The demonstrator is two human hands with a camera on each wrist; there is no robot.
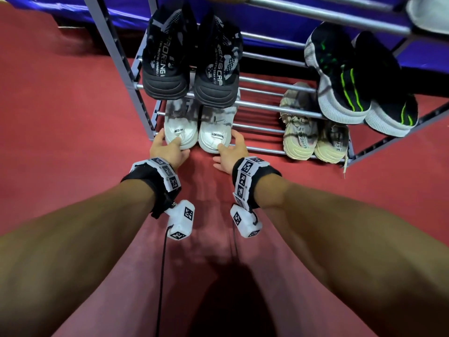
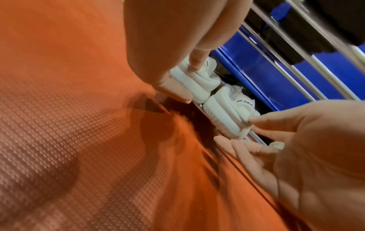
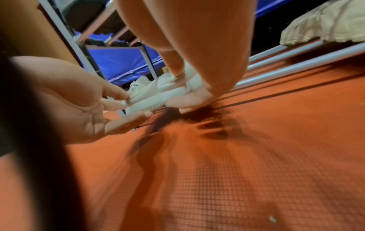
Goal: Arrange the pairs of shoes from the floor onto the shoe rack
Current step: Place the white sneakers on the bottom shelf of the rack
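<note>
A white pair of shoes stands heels toward me at the left end of the grey shoe rack's (image 1: 263, 150) lowest shelf. My left hand (image 1: 168, 138) pinches the heel of the left white shoe (image 1: 181, 127), thumb on top and fingers along its outer side. My right hand (image 1: 229, 141) pinches the heel of the right white shoe (image 1: 215, 132) the same way. The left wrist view has the left white shoe (image 2: 197, 84) under my thumb and the right white shoe (image 2: 223, 112) beside it. In the right wrist view both heels, left white shoe (image 3: 142, 95) and right white shoe (image 3: 173, 92), rest on the front bar.
A black patterned pair (image 1: 189, 62) sits on the shelf directly above the white pair. A black pair with green stripes (image 1: 352, 81) is at that shelf's right. A beige pair (image 1: 313, 137) occupies the lowest shelf's right end. Red textured floor (image 1: 73, 117) lies in front.
</note>
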